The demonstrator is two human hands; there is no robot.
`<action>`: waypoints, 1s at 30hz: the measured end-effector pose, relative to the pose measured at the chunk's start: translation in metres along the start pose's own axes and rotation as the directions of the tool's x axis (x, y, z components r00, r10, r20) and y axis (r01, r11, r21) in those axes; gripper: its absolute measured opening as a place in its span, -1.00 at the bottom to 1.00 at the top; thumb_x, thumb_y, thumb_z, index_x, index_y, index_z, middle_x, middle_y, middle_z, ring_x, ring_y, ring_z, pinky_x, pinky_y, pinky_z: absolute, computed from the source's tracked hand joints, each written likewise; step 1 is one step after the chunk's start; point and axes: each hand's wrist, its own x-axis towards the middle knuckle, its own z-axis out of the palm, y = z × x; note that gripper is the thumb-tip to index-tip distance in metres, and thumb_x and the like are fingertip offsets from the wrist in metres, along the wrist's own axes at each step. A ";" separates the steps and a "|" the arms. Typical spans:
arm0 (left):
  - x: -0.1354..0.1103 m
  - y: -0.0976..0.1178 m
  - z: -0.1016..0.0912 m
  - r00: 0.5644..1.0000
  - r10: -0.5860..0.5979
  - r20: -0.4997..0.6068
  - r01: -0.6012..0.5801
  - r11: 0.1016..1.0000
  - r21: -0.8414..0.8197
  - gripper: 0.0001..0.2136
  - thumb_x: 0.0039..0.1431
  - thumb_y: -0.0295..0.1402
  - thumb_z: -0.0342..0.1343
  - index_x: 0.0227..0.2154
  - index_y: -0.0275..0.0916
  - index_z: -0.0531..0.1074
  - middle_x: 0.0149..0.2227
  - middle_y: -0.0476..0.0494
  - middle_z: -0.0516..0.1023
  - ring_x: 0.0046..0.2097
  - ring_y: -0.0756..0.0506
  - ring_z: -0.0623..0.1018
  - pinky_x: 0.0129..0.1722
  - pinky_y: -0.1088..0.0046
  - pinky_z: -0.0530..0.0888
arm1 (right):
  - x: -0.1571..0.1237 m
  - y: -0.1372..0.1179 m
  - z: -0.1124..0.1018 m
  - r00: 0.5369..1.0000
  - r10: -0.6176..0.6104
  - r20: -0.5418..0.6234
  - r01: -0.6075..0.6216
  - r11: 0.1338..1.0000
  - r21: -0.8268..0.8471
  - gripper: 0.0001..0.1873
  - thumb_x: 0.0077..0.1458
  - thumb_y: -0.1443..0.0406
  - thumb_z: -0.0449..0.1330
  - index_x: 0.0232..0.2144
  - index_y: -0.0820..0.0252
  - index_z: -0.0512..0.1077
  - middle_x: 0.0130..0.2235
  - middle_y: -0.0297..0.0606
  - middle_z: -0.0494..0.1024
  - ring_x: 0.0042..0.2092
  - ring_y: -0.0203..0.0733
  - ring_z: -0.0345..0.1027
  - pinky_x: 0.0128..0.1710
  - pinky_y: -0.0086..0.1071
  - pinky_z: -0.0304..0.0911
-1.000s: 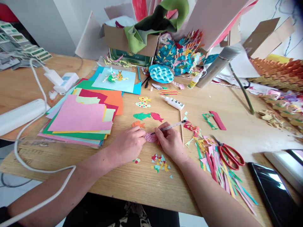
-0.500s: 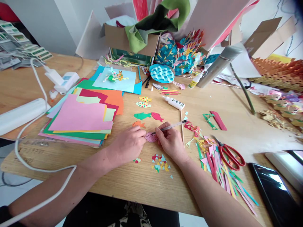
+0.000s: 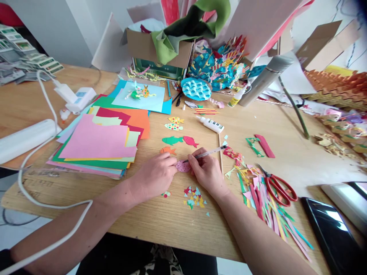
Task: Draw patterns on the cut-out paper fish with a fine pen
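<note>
A pink paper fish [image 3: 182,166] with dark dots lies on the table between my hands. My left hand [image 3: 159,172] grips its left end, fingers closed and hiding that part. In my right hand [image 3: 207,172] is a pen [image 3: 210,151], its tip on the pink paper and its clear barrel slanting up to the right. Just beyond lie an orange paper fish [image 3: 168,150], a green one [image 3: 172,140] and a red one [image 3: 190,141]. Farther off are a yellow spotted fish [image 3: 175,120] and a pale one with dots [image 3: 173,126].
Small paper triangles [image 3: 195,198] lie near the front edge. Coloured paper sheets [image 3: 97,137] are stacked on the left. To the right are red-handled scissors [image 3: 279,187] on paper strips, a phone [image 3: 329,229] and a thin stick [image 3: 220,156]. A white glue bottle [image 3: 211,124] stands out beyond my right hand.
</note>
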 end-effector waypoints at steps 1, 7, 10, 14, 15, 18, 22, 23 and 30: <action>0.000 0.000 0.000 1.000 0.000 0.002 0.000 1.000 0.000 -0.73 0.14 -0.68 -0.02 -0.33 -0.34 0.58 -0.36 -0.13 0.49 -0.24 -0.14 0.41 -0.18 0.32 0.45 | 0.000 0.000 0.000 1.000 0.001 0.002 -0.001 1.000 0.000 -0.68 0.23 0.04 0.09 -0.41 0.13 0.29 -0.65 -0.39 0.34 -0.64 -0.27 0.23 -0.63 -0.43 0.06; 0.001 0.000 -0.001 1.000 -0.002 0.028 0.001 1.000 0.005 -0.73 0.14 -0.68 -0.03 -0.37 -0.33 0.56 -0.36 -0.14 0.48 -0.24 -0.14 0.40 -0.18 0.31 0.44 | -0.001 0.000 0.000 1.000 0.005 -0.028 -0.005 1.000 0.020 -0.70 0.22 0.06 0.09 -0.44 0.12 0.28 -0.66 -0.41 0.32 -0.64 -0.29 0.21 -0.63 -0.43 0.06; 0.001 0.000 -0.001 1.000 0.000 0.025 0.000 1.000 0.007 -0.72 0.15 -0.68 -0.04 -0.37 -0.32 0.56 -0.37 -0.13 0.48 -0.25 -0.12 0.39 -0.17 0.32 0.44 | -0.002 0.000 0.000 0.999 0.017 -0.050 -0.014 0.999 0.049 -0.69 0.21 0.07 0.09 -0.47 0.11 0.27 -0.66 -0.41 0.32 -0.64 -0.30 0.20 -0.63 -0.43 0.06; 0.001 0.000 -0.001 1.000 0.010 0.016 -0.010 1.000 0.006 -0.72 0.15 -0.68 -0.04 -0.37 -0.31 0.56 -0.39 -0.13 0.46 -0.26 -0.12 0.38 -0.18 0.32 0.43 | -0.003 0.000 0.000 1.000 0.010 -0.027 -0.008 0.998 0.062 -0.71 0.22 0.09 0.09 -0.46 0.11 0.27 -0.66 -0.41 0.32 -0.64 -0.30 0.19 -0.63 -0.43 0.07; 0.000 0.000 -0.001 1.000 0.012 0.016 -0.012 1.000 0.005 -0.72 0.15 -0.68 -0.04 -0.38 -0.31 0.56 -0.39 -0.13 0.46 -0.26 -0.13 0.38 -0.18 0.32 0.43 | -0.003 0.000 0.000 1.000 0.003 -0.011 -0.002 0.998 0.061 -0.71 0.22 0.09 0.09 -0.46 0.11 0.27 -0.66 -0.42 0.31 -0.64 -0.30 0.18 -0.63 -0.43 0.06; 0.000 0.000 -0.002 1.000 -0.001 0.020 0.001 1.000 -0.002 -0.72 0.15 -0.68 -0.04 -0.38 -0.32 0.56 -0.38 -0.14 0.47 -0.26 -0.13 0.39 -0.18 0.31 0.44 | -0.003 0.001 0.000 0.999 -0.028 0.032 0.026 0.998 0.057 -0.74 0.22 0.12 0.10 -0.45 0.11 0.27 -0.65 -0.42 0.30 -0.63 -0.30 0.18 -0.63 -0.43 0.05; 0.001 0.000 -0.001 1.000 0.000 0.026 0.000 1.000 0.005 -0.70 0.16 -0.67 -0.06 -0.32 -0.32 0.57 -0.36 -0.15 0.48 -0.24 -0.13 0.40 -0.16 0.31 0.45 | -0.003 0.001 0.000 0.997 -0.056 0.057 0.054 0.997 0.048 -0.75 0.23 0.13 0.11 -0.43 0.12 0.28 -0.62 -0.41 0.32 -0.62 -0.30 0.20 -0.62 -0.43 0.07; 0.001 0.000 -0.001 1.000 0.001 0.026 -0.001 1.000 0.005 -0.70 0.16 -0.67 -0.07 -0.31 -0.32 0.57 -0.36 -0.15 0.48 -0.24 -0.13 0.40 -0.16 0.31 0.46 | -0.003 0.001 0.000 0.997 -0.056 0.061 0.053 0.998 0.045 -0.75 0.23 0.13 0.11 -0.43 0.12 0.28 -0.63 -0.41 0.32 -0.62 -0.29 0.21 -0.62 -0.43 0.08; 0.000 0.000 -0.001 1.000 0.005 0.010 -0.005 1.000 0.004 -0.72 0.15 -0.67 -0.04 -0.34 -0.32 0.57 -0.37 -0.14 0.48 -0.25 -0.14 0.39 -0.18 0.32 0.45 | -0.002 0.000 0.000 0.997 -0.042 0.069 0.039 0.999 0.034 -0.72 0.22 0.08 0.11 -0.42 0.12 0.29 -0.64 -0.39 0.35 -0.62 -0.28 0.23 -0.63 -0.43 0.10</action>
